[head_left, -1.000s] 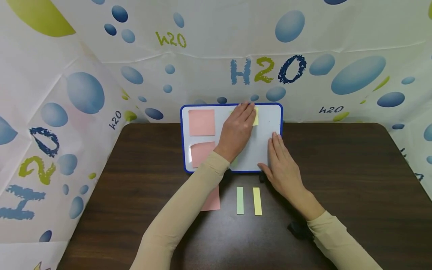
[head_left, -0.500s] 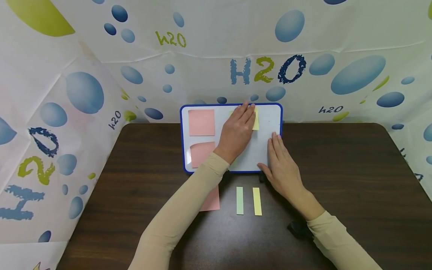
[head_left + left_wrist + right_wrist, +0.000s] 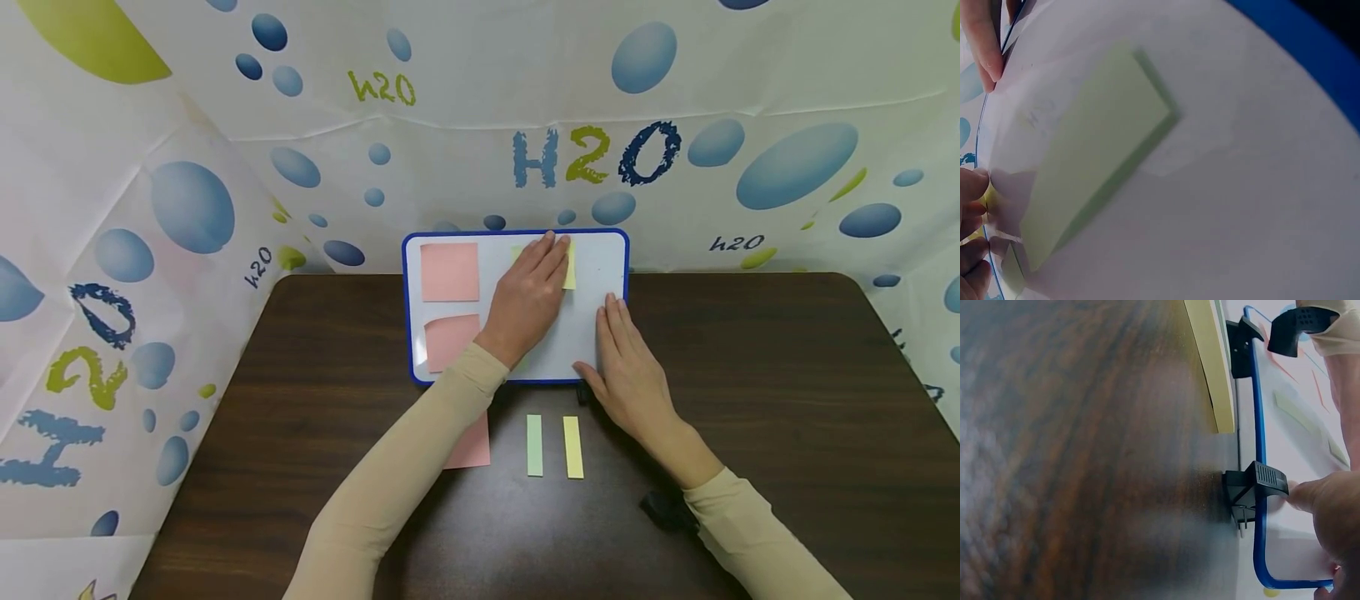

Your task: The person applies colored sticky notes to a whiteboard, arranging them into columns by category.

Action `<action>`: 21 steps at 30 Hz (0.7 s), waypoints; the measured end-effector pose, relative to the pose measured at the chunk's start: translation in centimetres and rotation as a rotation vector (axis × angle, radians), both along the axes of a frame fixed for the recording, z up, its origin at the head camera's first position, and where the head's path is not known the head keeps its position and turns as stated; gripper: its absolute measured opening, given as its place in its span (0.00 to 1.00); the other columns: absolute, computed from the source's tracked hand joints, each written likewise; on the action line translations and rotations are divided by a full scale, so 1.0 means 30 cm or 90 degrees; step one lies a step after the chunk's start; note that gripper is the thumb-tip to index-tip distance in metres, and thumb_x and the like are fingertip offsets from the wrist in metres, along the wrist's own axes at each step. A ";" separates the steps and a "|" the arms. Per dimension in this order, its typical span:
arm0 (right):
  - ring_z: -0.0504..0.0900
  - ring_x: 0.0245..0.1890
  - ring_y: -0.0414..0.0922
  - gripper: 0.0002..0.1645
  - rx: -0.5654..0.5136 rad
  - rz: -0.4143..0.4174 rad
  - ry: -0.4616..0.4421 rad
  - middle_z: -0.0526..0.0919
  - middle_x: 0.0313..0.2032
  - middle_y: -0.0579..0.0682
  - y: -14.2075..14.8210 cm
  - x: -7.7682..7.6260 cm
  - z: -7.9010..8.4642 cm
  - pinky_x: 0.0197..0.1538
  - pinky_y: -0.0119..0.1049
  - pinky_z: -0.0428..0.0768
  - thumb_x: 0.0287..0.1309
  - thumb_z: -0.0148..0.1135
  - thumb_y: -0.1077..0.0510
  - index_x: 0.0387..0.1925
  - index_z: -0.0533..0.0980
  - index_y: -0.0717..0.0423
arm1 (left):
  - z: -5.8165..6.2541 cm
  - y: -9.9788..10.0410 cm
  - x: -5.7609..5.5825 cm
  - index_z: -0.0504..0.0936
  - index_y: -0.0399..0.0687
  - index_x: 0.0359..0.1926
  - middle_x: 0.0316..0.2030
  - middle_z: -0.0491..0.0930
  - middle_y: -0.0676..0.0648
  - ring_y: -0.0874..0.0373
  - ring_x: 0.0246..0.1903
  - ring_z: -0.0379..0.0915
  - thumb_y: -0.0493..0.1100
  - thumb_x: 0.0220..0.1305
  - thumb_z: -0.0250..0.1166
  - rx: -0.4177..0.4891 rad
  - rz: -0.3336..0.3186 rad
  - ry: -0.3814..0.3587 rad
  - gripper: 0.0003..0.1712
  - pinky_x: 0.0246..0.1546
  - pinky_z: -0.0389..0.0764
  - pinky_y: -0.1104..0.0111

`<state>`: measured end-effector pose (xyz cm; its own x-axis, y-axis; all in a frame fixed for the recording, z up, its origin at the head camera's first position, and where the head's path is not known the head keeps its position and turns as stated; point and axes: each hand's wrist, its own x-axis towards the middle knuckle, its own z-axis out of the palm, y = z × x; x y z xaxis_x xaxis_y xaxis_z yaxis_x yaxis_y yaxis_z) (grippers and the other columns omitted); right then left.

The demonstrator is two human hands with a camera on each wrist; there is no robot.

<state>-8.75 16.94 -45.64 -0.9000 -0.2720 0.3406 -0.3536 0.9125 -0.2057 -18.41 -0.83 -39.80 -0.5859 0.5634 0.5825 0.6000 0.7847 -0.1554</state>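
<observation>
My left hand point(image 3: 525, 300) lies with extended fingers over a yellow sticky note point(image 3: 571, 267) near the top of a blue-rimmed whiteboard point(image 3: 577, 342). The hand covers much of that note. My right hand point(image 3: 633, 371) rests along the board's right edge, its fingers straight. In the right wrist view its thumb touches a black clip foot point(image 3: 1260, 484) under the rim. A pale green strip point(image 3: 1097, 144) is on the board beneath my left wrist, mostly hidden in the head view. Two pink notes, an upper one point(image 3: 450, 272) and a lower one point(image 3: 450, 342), are at the board's left.
On the dark wooden table point(image 3: 315, 358) in front of the board lie a green strip point(image 3: 534, 446), a yellow strip point(image 3: 573, 447) and a pink note point(image 3: 471, 446), partly covered by my left sleeve. A patterned white curtain point(image 3: 480, 100) hangs behind.
Since a second ago, the visible lower edge of the yellow note has come slightly farther down the board, and my left fingertips have shifted a little. My right hand stays put.
</observation>
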 end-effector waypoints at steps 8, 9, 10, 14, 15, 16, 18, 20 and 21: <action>0.51 0.81 0.59 0.53 -0.003 0.003 -0.005 0.48 0.80 0.63 -0.002 -0.001 0.001 0.79 0.53 0.60 0.64 0.69 0.47 0.77 0.54 0.70 | -0.002 -0.003 0.010 0.80 0.39 0.63 0.66 0.78 0.45 0.51 0.70 0.71 0.47 0.74 0.61 -0.020 0.003 -0.007 0.23 0.74 0.66 0.63; 0.51 0.81 0.59 0.53 -0.003 0.003 -0.005 0.49 0.80 0.63 -0.003 -0.001 0.002 0.79 0.54 0.61 0.64 0.69 0.48 0.77 0.54 0.70 | -0.003 -0.003 0.011 0.80 0.39 0.63 0.66 0.78 0.45 0.51 0.70 0.71 0.49 0.74 0.62 -0.021 0.002 -0.006 0.24 0.74 0.66 0.63; 0.51 0.81 0.59 0.53 -0.002 0.003 -0.007 0.49 0.80 0.63 -0.003 -0.001 0.002 0.79 0.54 0.61 0.64 0.69 0.48 0.77 0.54 0.70 | -0.005 -0.004 0.012 0.80 0.39 0.64 0.66 0.78 0.44 0.51 0.70 0.71 0.50 0.74 0.62 -0.022 0.001 -0.005 0.25 0.74 0.66 0.64; 0.50 0.81 0.59 0.53 -0.003 -0.001 -0.017 0.48 0.80 0.63 -0.004 0.001 0.005 0.79 0.54 0.61 0.64 0.69 0.47 0.77 0.54 0.70 | -0.012 -0.005 0.017 0.79 0.38 0.65 0.66 0.78 0.44 0.51 0.70 0.70 0.54 0.74 0.61 -0.012 -0.009 -0.006 0.28 0.74 0.67 0.63; 0.50 0.81 0.59 0.53 -0.004 -0.002 -0.017 0.48 0.80 0.63 -0.004 0.001 0.005 0.78 0.54 0.61 0.64 0.69 0.47 0.77 0.54 0.70 | -0.013 -0.005 0.019 0.78 0.38 0.65 0.66 0.78 0.44 0.51 0.70 0.71 0.54 0.75 0.61 -0.011 -0.011 -0.005 0.29 0.74 0.67 0.63; 0.50 0.81 0.59 0.53 -0.004 -0.002 -0.018 0.48 0.80 0.63 -0.003 0.001 0.005 0.78 0.55 0.61 0.64 0.69 0.47 0.77 0.54 0.70 | -0.015 -0.005 0.020 0.78 0.38 0.66 0.66 0.78 0.43 0.51 0.70 0.70 0.54 0.75 0.61 -0.011 -0.012 -0.007 0.30 0.74 0.67 0.63; 0.51 0.81 0.59 0.53 -0.005 -0.001 -0.014 0.49 0.80 0.64 -0.003 0.002 0.004 0.78 0.55 0.62 0.63 0.70 0.48 0.76 0.54 0.70 | -0.016 -0.005 0.022 0.78 0.38 0.66 0.66 0.78 0.43 0.51 0.70 0.71 0.55 0.74 0.61 -0.013 -0.013 -0.006 0.30 0.74 0.67 0.63; 0.51 0.80 0.59 0.53 -0.004 0.000 -0.006 0.49 0.80 0.64 -0.002 0.001 0.002 0.78 0.56 0.62 0.63 0.70 0.48 0.76 0.54 0.71 | -0.018 -0.006 0.024 0.77 0.38 0.66 0.66 0.78 0.43 0.51 0.70 0.70 0.55 0.74 0.61 -0.018 -0.014 -0.007 0.30 0.75 0.67 0.63; 0.51 0.80 0.60 0.53 -0.004 0.001 -0.004 0.50 0.80 0.64 -0.001 0.001 0.001 0.77 0.56 0.63 0.63 0.70 0.48 0.76 0.54 0.71 | -0.019 -0.006 0.026 0.77 0.38 0.66 0.66 0.77 0.43 0.51 0.70 0.70 0.55 0.74 0.60 -0.020 -0.014 -0.008 0.30 0.75 0.67 0.63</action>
<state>-8.72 16.90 -45.61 -0.9020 -0.2704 0.3366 -0.3530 0.9107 -0.2144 -17.64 -1.00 -40.37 -0.5800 0.5943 0.5571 0.6194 0.7660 -0.1722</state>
